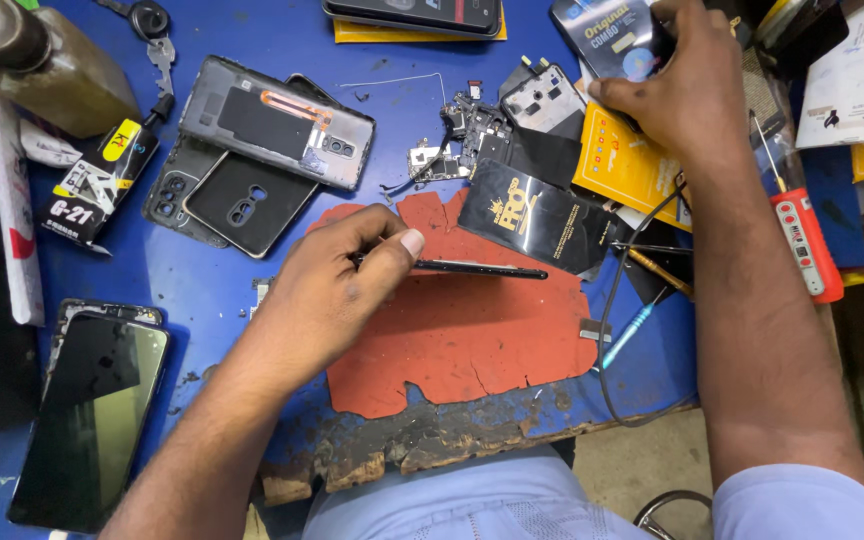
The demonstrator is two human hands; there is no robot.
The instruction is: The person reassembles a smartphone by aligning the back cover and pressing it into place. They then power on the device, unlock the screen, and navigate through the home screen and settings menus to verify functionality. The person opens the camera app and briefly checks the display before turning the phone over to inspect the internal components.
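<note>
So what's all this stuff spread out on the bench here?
Workbench: one, blue top, worn front edge.
Repair mat: one, red, cracked, centre.
Thin tool: one, black, over the mat, in the left hand.
Phone back covers: about three, grey and black, upper left.
Phone with dark screen: one, lower left.
Circuit board parts: a small cluster, top centre.
Black packet: one, gold print, right of centre.
Screwdriver: one, red handle, far right.
Glue tube: one, black, left.
Bottle: one, brownish, top left.
Left hand: pinching the thin tool.
Right hand: resting on packets, top right; grip unclear.
</note>
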